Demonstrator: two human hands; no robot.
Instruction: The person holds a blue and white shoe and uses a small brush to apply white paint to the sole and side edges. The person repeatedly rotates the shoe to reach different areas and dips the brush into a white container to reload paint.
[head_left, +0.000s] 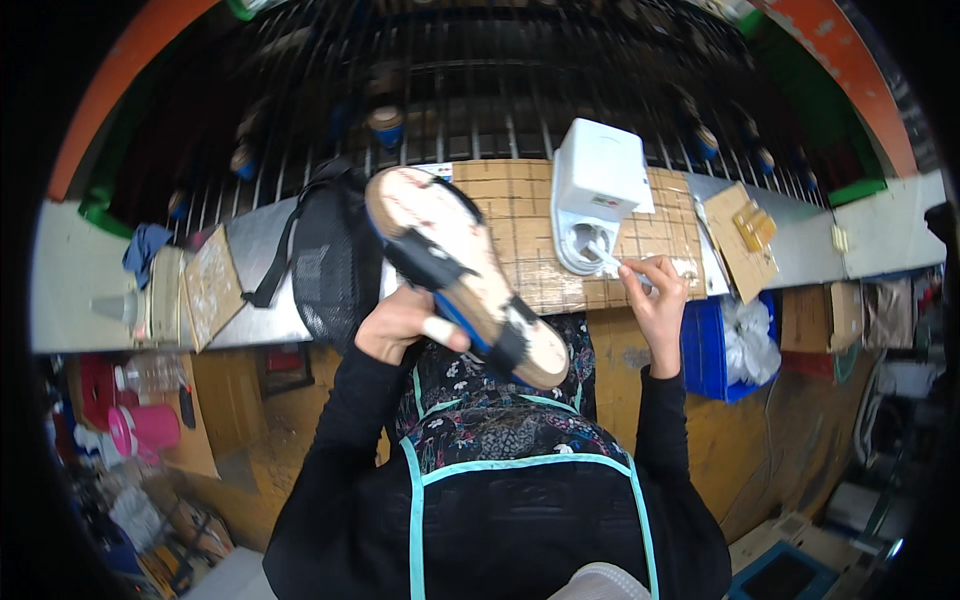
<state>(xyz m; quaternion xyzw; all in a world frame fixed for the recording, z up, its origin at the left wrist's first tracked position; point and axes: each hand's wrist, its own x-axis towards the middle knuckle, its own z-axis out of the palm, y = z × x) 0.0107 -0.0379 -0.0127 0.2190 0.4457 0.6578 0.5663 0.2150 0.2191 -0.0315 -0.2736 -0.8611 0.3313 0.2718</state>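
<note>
My left hand (405, 322) is closed round the edge of a sandal (465, 245), tilted with its pale, marked footbed facing up. Black straps run over the footbed, and a blue piece shows along its side. White wrapping covers my left thumb. My right hand (655, 298) pinches a thin white brush-like tool (603, 254), whose far end sits in the round cup of a white dispenser (600, 172). What fills the cup is hard to make out.
Brown cardboard (520, 225) covers the bench under the dispenser. A black mesh bag (335, 265) lies left of the sandal. Beyond the bench is a rack of metal rollers (480, 100) carrying several shoe parts. A blue bin (705, 350) with white plastic hangs at the right.
</note>
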